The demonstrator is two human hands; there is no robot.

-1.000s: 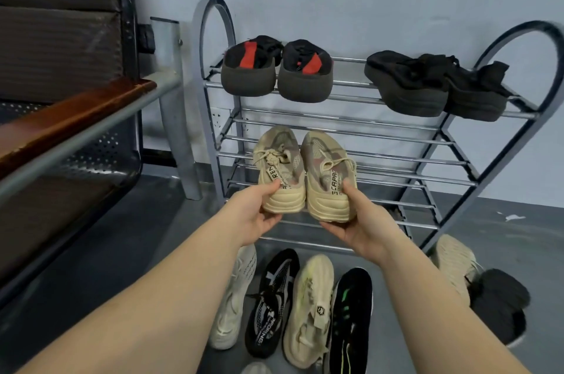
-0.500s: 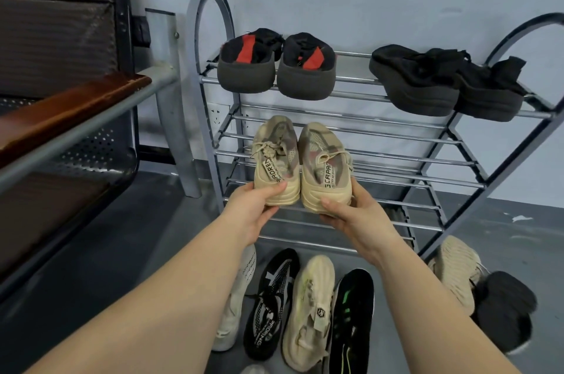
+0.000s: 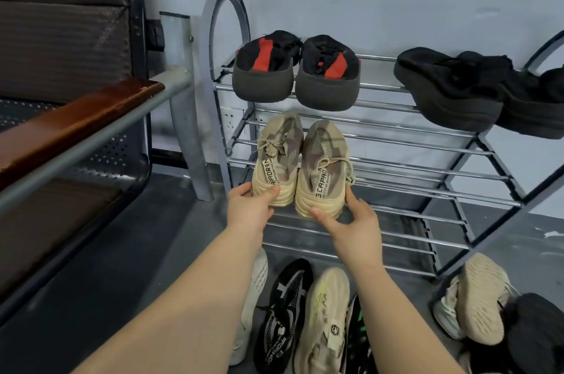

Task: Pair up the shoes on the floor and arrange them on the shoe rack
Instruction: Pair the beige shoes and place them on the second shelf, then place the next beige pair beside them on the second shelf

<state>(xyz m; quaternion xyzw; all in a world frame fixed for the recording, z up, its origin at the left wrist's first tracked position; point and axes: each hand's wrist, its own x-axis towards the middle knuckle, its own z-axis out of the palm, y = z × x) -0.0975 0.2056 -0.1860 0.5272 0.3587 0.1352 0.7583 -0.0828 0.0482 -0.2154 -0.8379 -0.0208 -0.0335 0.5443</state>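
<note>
Setting the beige pair on the rack (image 3: 378,160), middle shelf, left end, just inside the arched side frame. My left hand (image 3: 248,208) pinches the heel of the left beige shoe (image 3: 276,160), thumb on the heel's back, fingers under the sole; my right hand (image 3: 351,221) grips the heel of the right beige shoe (image 3: 323,169), thumb on the back, fingers up its outer side. Both held by the heels so toes go in first toward the wall and heels end at the front edge, same way as the rest. Shoes pressed side by side, touching, so they read as one pair and leave shelf room to the right. Whether the soles already rest fully on the bars I can't tell; heels look at or just off the front bar. Top shelf already has a black-red pair (image 3: 294,74) at the left end and a black pair (image 3: 476,92) toward the right end, heels out. Rest of the middle shelf and the lower bars are bare. On the floor (image 3: 122,266) in front of the rack: a white shoe (image 3: 253,306), black-white shoe (image 3: 282,312), cream shoe (image 3: 325,321), black-green shoe (image 3: 358,340) in a row, unpaired; by the rack's right foot a beige shoe sole-up (image 3: 479,300) and a black one (image 3: 537,331). Judging: two pairs done, third nearly seated, several left.
</note>
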